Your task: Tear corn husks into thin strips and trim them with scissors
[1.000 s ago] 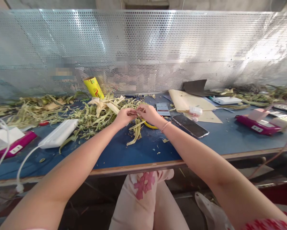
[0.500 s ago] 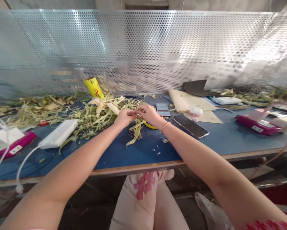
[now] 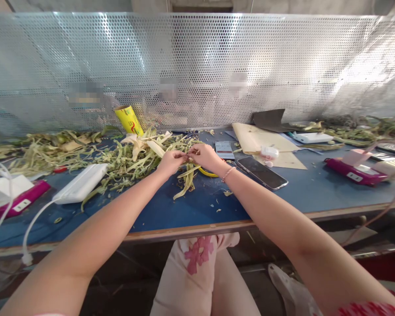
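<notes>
My left hand and my right hand meet over the blue table, their fingertips pinched together. Whatever lies between the fingers is too small and covered to make out. Pale green, withered plant strips are heaped to the left of the hands and behind them. A few drooping leaves hang or lie just below the fingertips. Beside my right wrist, partly covered by it, shows a yellow ring-shaped thing.
Right of my hands lie a phone, a card, brown paper and an earbud case. A yellow tube leans near the perforated metal screen. Corded white device and purple power strips sit farther out.
My fingertips have shifted very slightly, drawing closer together at the pinch. Both arms and everything on the table stay where they were.
</notes>
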`<move>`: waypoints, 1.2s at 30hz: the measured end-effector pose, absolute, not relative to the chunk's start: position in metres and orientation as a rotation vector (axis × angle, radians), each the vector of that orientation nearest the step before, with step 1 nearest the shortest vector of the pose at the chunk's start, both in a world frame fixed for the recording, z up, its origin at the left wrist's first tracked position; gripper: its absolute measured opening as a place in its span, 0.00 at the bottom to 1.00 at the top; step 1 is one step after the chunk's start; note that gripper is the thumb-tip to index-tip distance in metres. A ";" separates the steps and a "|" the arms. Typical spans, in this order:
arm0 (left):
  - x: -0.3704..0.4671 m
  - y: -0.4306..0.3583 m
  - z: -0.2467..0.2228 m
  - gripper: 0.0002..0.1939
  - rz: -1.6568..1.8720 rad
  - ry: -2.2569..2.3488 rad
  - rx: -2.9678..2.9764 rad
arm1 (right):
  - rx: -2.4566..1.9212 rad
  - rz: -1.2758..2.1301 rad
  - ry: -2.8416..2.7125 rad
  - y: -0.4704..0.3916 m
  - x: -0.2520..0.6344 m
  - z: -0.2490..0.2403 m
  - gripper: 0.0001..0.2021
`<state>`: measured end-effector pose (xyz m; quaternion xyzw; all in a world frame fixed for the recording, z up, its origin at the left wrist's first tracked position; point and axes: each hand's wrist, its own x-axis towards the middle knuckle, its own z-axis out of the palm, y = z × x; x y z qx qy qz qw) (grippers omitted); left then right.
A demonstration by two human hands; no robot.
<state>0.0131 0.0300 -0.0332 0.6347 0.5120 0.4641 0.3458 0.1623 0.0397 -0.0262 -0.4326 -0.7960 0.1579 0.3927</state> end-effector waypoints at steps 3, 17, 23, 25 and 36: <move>0.014 0.030 -0.033 0.07 1.194 1.360 1.668 | -1.111 0.387 -2.050 0.040 0.163 -0.026 0.05; 0.016 0.025 -0.028 0.07 1.182 1.365 1.668 | -1.038 0.094 -2.304 0.039 0.164 -0.025 0.08; 0.016 0.026 -0.029 0.09 1.192 1.349 1.664 | -1.112 0.135 -2.269 0.038 0.163 -0.026 0.08; 0.016 0.026 -0.029 0.09 1.203 1.334 1.674 | -1.148 0.175 -2.257 0.036 0.162 -0.024 0.08; 0.013 0.026 -0.031 0.10 1.222 1.333 1.715 | -1.214 0.323 -2.224 0.031 0.160 -0.022 0.06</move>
